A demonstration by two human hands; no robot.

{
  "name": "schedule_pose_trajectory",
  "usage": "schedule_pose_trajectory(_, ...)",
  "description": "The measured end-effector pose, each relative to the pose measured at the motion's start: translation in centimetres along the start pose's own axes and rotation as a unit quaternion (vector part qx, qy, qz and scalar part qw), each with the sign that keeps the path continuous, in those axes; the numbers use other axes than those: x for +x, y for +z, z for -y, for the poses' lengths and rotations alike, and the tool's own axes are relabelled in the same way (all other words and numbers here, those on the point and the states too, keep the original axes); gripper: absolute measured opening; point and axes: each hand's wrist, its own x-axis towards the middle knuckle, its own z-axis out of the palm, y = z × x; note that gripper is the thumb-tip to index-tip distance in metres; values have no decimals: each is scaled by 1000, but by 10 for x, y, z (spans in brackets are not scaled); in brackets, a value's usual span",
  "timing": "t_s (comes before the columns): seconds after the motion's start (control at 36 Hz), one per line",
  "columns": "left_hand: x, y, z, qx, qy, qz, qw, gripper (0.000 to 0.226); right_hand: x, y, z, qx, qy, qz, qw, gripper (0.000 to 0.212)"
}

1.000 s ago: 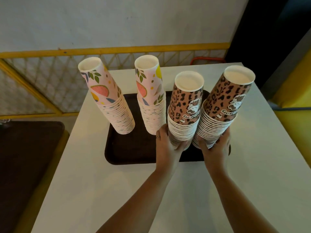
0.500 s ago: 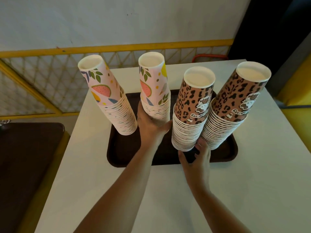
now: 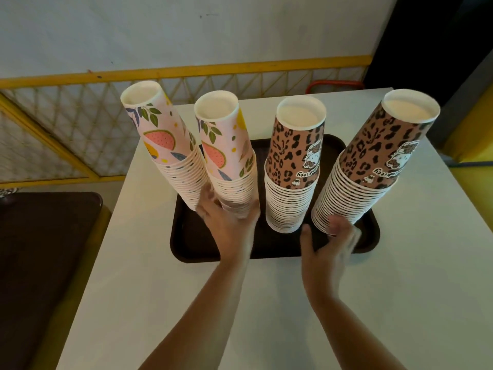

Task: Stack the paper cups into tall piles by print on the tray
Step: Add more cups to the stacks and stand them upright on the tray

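The only writing stands on the two leopard-print cup stacks. On the top cup of the right leopard-print stack (image 3: 373,166) a line of dark cursive lettering runs under a small cartoon cat figure; the cups stand mouth down, so the line is upside down, and it appears to end in "kitty", the rest too small to make out. The top cup of the left leopard-print stack (image 3: 293,161) carries the same line beside its cat figure, turned partly away and not legible.
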Motion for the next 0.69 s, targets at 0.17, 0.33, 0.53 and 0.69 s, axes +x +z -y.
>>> schedule_pose_trajectory(0.17,-61,19,6,-21,-50,84,995,69,24,-19,-17,7,27,-67,997,65)
schedule_pose_trajectory(0.33,-68,43,-9,-23,-17,132,991,86,45,-18,-34,11,39,11,999,94)
schedule_pose_trajectory(0.53,-56,67,-12,-27,2,100,995,82,61,-19,-37,51,36,58,996,96)
schedule_pose_trajectory(0.69,-44,84,-13,-23,2,102,995,81,81,-17,-39,104,47,99,989,91)
